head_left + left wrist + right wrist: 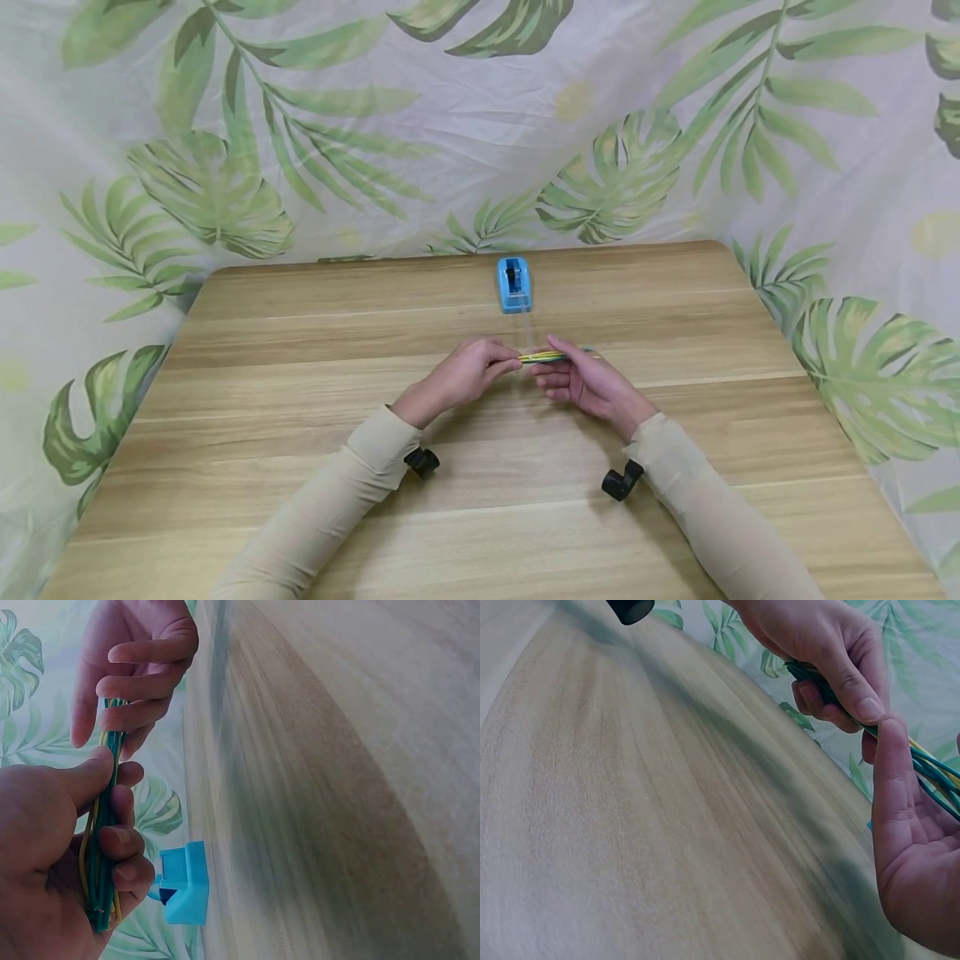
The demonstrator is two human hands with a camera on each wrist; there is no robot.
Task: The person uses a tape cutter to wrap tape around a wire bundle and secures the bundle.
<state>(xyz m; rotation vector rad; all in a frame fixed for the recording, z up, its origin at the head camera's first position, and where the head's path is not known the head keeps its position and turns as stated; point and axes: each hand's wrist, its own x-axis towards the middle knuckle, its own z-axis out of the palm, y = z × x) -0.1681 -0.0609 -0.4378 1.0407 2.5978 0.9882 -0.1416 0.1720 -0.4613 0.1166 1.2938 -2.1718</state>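
Note:
A thin bundle of green and yellow wires (547, 357) is held between both hands above the table. My left hand (474, 367) pinches its left part between thumb and fingers; in the left wrist view the bundle's end (101, 919) shows along the palm. My right hand (588, 385) has its thumb and bent fingers around the right part; in the right wrist view the wires (937, 780) spread out past its fingers. Beyond the hands stands a blue tape dispenser (514, 285), with a clear strip of tape (527, 329) stretching from it toward the bundle.
The wooden table (285, 367) runs back to a leaf-patterned cloth (480, 158). Black cameras sit at the left wrist (422, 462) and right wrist (621, 481). The dispenser is near the table's far edge.

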